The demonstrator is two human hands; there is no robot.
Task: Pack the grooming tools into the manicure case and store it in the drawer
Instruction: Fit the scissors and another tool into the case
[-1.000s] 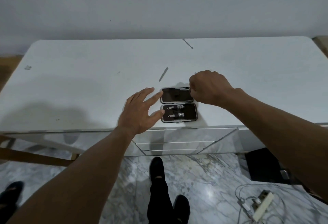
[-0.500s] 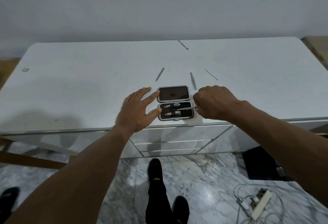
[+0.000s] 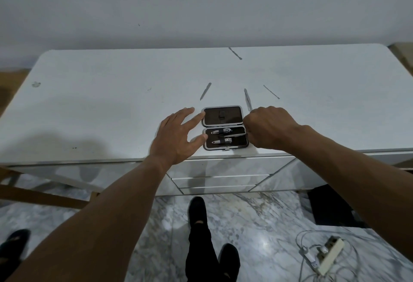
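The manicure case (image 3: 223, 115) lies open flat near the front edge of the white dresser top (image 3: 111, 103). Its near half holds two nail clippers (image 3: 221, 131) under a strap. My left hand (image 3: 176, 135) rests open against the case's left side, index finger and thumb touching both halves. My right hand (image 3: 268, 126) is closed at the case's right edge, pinching a thin metal tool (image 3: 235, 135) that lies across the near half between the clippers. Loose tools lie behind: a file (image 3: 205, 91), tweezers (image 3: 247, 99), a thin pick (image 3: 271, 91) and a far pusher (image 3: 235, 53).
Drawers (image 3: 219, 179) sit shut in the dresser front under the case. A grey wall rises behind. On the marble floor lie a power strip with cables (image 3: 328, 256) and a black object (image 3: 328, 208). A person's dark-clad leg and shoes (image 3: 201, 237) stand below.
My right hand came down from the case's far right corner to its near half, bringing a thin tool and sliding it leftward into the case. The left hand stayed beside the case.
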